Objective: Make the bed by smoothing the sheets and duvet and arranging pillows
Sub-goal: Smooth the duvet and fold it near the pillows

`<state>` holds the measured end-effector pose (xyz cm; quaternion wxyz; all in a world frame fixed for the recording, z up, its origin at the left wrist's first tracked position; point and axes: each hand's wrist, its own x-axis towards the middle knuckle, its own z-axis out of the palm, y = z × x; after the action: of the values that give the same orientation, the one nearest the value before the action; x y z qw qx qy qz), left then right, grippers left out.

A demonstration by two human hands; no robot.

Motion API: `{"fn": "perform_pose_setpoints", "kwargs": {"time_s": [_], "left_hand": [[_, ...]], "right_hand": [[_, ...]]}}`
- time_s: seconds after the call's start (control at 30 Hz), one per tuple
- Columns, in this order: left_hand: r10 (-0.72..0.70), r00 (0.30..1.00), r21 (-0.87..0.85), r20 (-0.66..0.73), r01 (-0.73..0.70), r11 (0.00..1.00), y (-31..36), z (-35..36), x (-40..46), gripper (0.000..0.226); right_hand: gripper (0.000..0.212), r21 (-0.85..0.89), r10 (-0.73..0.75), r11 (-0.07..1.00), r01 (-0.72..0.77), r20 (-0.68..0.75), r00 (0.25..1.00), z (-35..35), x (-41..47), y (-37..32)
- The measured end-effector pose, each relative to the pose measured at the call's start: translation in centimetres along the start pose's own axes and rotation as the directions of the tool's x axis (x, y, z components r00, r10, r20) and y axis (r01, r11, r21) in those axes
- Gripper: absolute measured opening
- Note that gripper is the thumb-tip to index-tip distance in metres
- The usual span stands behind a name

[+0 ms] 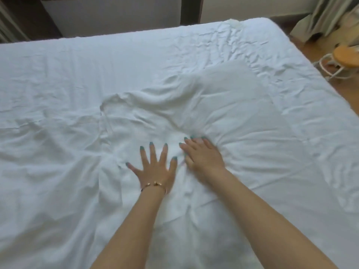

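We see both bare forearms reaching forward over the wide bed covered in a crumpled white cotton sheet (77, 74), which fills nearly the whole view. Our left hand (155, 167) lies flat, palm down, with all five fingers straight and spread wide, pressing on the puffy white duvet (223, 105) that lies bunched in the middle of the bed; it holds nothing. A thin gold bracelet (154, 185) circles the left wrist, and the nails on both hands are painted teal. Our right hand (202, 156) sits just beside the left, a little farther forward, also palm down on the duvet; its fingers are fairly straight and closer together, their tips pushed into a dip in the fabric where creases fan outward. This hand is blurred, so we cannot tell whether the fingertips pinch any cloth, though it looks open and pressing rather than gripping. The duvet's raised hump stands beyond the right hand, toward the bed's far right side. At the far edge stands a dark wooden headboard frame (191, 10), and at the right a small round wooden stool with white metal legs (345, 55) stands on the brown floor near pale curtains (326, 14).
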<state>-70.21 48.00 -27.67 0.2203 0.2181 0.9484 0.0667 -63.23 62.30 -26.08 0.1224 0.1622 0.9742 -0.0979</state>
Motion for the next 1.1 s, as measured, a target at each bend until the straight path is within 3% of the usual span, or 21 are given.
{"fn": "perform_pose_setpoints", "kwargs": {"time_s": [0.07, 0.13, 0.2, 0.27, 0.33, 0.37, 0.4, 0.47, 0.5, 0.63, 0.7, 0.77, 0.87, 0.93, 1.0, 1.1], "left_hand": [[-0.138, 0.990, 0.081, 0.004, 0.137, 0.987, -2.1, 2.3, -4.6, 0.063], [-0.214, 0.977, 0.068, 0.002, 0.213, 0.975, -3.7, 2.7, -6.3, 0.062], [-0.240, 0.970, 0.086, -0.039, 0.242, 0.966, -3.5, 2.4, -6.9, 0.058], [-0.141, 0.982, 0.060, -0.127, 0.149, 0.987, -0.8, 2.6, -8.8, 0.057], [0.114, 0.971, 0.006, -0.209, -0.116, 0.993, 3.7, 4.0, -12.7, 0.057], [0.252, 0.950, 0.016, -0.184, -0.254, 0.967, 5.9, 5.3, -15.1, 0.059], [0.330, 0.935, 0.045, -0.130, -0.327, 0.944, 7.4, 6.8, -17.3, 0.062], [0.290, 0.956, 0.097, -0.032, -0.286, 0.953, 7.8, 9.7, -20.2, 0.071], [0.245, 0.969, 0.115, -0.009, -0.243, 0.963, 6.8, 10.5, -20.9, 0.075], [0.186, 0.980, 0.300, 0.068, -0.198, 0.933, 0.4, 10.3, -23.3, 0.072], [-0.004, 0.985, 0.277, 0.170, -0.044, 0.960, -2.1, 9.1, -25.3, 0.069], [-0.183, 0.963, 0.246, 0.197, 0.132, 0.960, -3.8, 7.7, -28.0, 0.068], [-0.267, 0.921, 0.199, 0.285, 0.216, 0.956, -5.2, 7.4, -30.8, 0.062], [-0.263, 0.910, 0.190, 0.321, 0.210, 0.959, -6.1, 6.7, -31.4, 0.062], [-0.249, 0.904, 0.201, 0.348, 0.188, 0.961, -7.6, 5.5, -31.9, 0.063], [-0.248, 0.903, 0.134, 0.351, 0.214, 0.968, -10.0, 3.1, -32.9, 0.072]], "right_hand": [[0.053, -0.088, 0.086, 0.991, -0.099, -0.146, 0.986, 0.2, -6.3, 1.9], [0.055, -0.060, 0.220, 0.971, -0.233, -0.162, 0.962, 1.2, -13.1, 3.2], [0.057, -0.018, 0.253, 0.966, -0.258, -0.134, 0.958, 2.6, -19.1, 3.1], [0.058, -0.035, 0.056, 0.998, -0.057, -0.038, 0.998, 3.6, -23.3, 3.2], [0.050, -0.020, -0.138, 0.990, 0.138, -0.032, 0.990, 3.3, -25.3, 5.0], [0.043, 0.018, -0.111, 0.993, 0.114, -0.108, 0.988, 2.7, -25.6, 6.4], [0.042, 0.053, 0.007, 0.999, 0.002, -0.173, 0.985, 2.0, -25.9, 7.9], [0.052, 0.088, 0.307, 0.951, -0.296, -0.186, 0.933, 1.4, -26.8, 10.5], [0.057, 0.054, 0.349, 0.937, -0.345, -0.157, 0.924, 1.7, -27.3, 11.1], [0.066, 0.009, 0.226, 0.974, -0.227, 0.047, 0.973, 4.0, -28.2, 9.2], [0.068, -0.005, 0.172, 0.985, -0.172, 0.124, 0.977, 4.4, -28.4, 7.2], [0.066, -0.034, 0.014, 0.999, -0.008, 0.187, 0.982, 5.4, -28.8, 5.2], [0.060, -0.005, -0.218, 0.972, 0.236, 0.364, 0.906, 5.9, -29.5, 2.0], [0.060, 0.031, -0.298, 0.948, 0.318, 0.446, 0.844, 5.1, -28.9, -0.7], [0.063, 0.114, -0.317, 0.946, 0.304, 0.532, 0.785, 4.1, -28.1, -3.7], [0.057, 0.122, -0.343, 0.935, 0.334, 0.559, 0.755, 3.3, -26.4, -8.1]]}}
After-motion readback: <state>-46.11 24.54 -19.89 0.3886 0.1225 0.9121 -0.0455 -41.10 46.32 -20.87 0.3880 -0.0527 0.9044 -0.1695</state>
